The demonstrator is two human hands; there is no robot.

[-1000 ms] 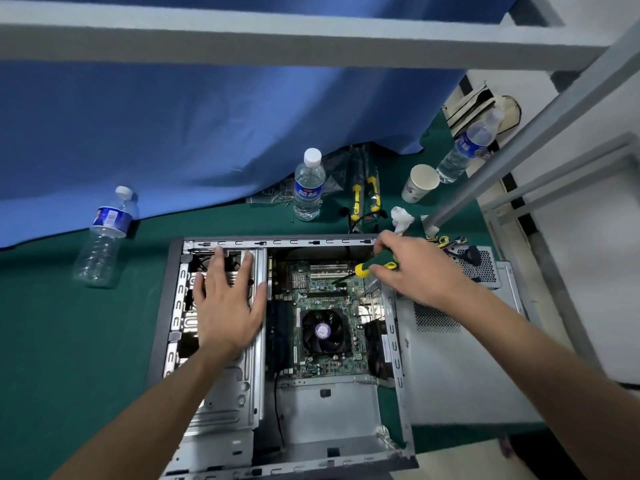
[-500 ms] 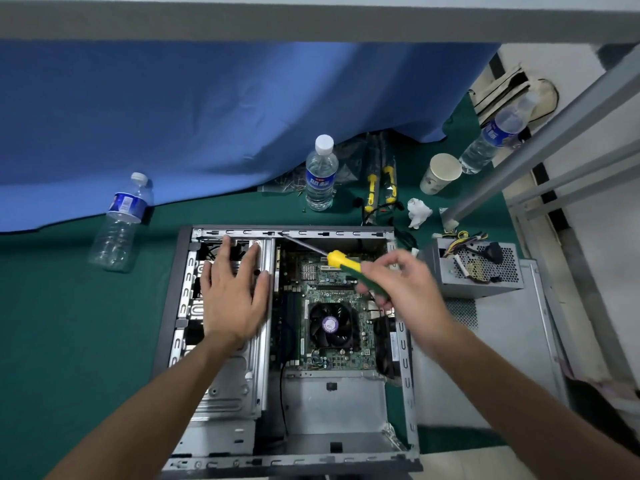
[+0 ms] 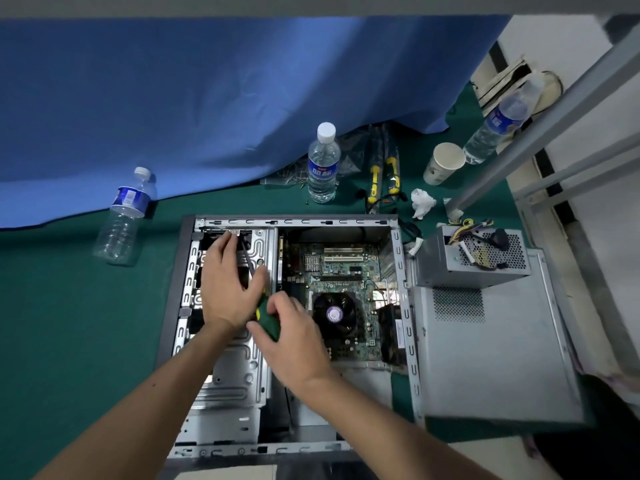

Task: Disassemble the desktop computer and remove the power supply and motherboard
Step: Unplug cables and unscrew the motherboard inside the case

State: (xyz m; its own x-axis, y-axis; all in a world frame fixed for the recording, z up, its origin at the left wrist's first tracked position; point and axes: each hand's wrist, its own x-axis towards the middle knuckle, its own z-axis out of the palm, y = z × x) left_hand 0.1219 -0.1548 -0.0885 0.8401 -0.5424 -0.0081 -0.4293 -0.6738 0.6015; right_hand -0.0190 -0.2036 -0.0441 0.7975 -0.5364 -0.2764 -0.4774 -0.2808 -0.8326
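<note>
Your right hand [image 3: 294, 336] had its grip closed round the green-and-yellow screwdriver [image 3: 267, 317], shaft angled up and away so the tip could reach the far edge of the drive cage [image 3: 239, 362]. Just left of that grip, your left hand [image 3: 227, 285] lay flat and relaxed on the cage, probably to steady it. Right of your grip, the motherboard [image 3: 341, 289] sat unremoved in the case [image 3: 403, 299]. Farther right, the power supply [image 3: 472, 256] rested on the removed side panel [image 3: 491, 358], out of the way on the worktop [image 3: 69, 323].

Open PC case [image 3: 188, 271] flat on table, motherboard [image 3: 341, 271] inside; PSU [image 3: 472, 268] out, just right.
</note>
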